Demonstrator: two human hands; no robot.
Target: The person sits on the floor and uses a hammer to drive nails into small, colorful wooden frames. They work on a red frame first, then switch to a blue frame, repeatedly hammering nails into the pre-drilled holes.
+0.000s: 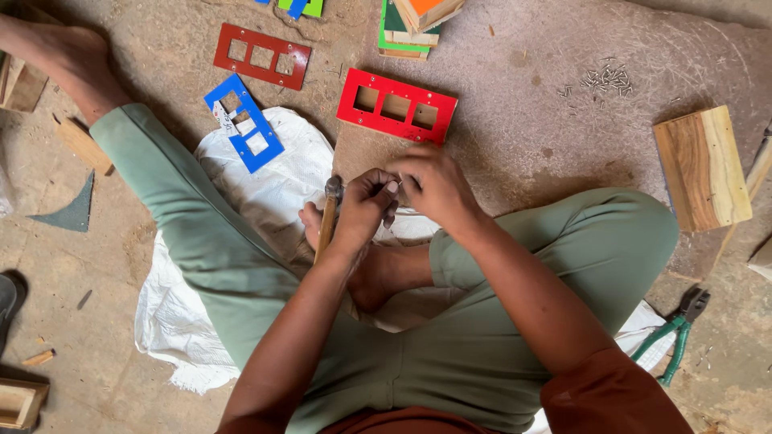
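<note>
My left hand (363, 207) is closed around a hammer (328, 215) with a wooden handle; its metal head points up toward the far side. My right hand (434, 186) meets the left hand's fingertips, and both pinch a small thing too tiny to tell. Both hands hover over my crossed legs in green trousers. Just beyond the hands lies a bright red plate (396, 105) with three square cut-outs. A blue plate (244, 123) with cut-outs rests on a white sack (273, 181) to the left.
A darker red cut-out plate (262, 55) lies farther back. Several small nails (603, 80) are scattered at the right. A wooden block (704, 167) sits at the right, green-handled pliers (675, 333) near my right knee. Stacked coloured boards (410, 28) stand at the top.
</note>
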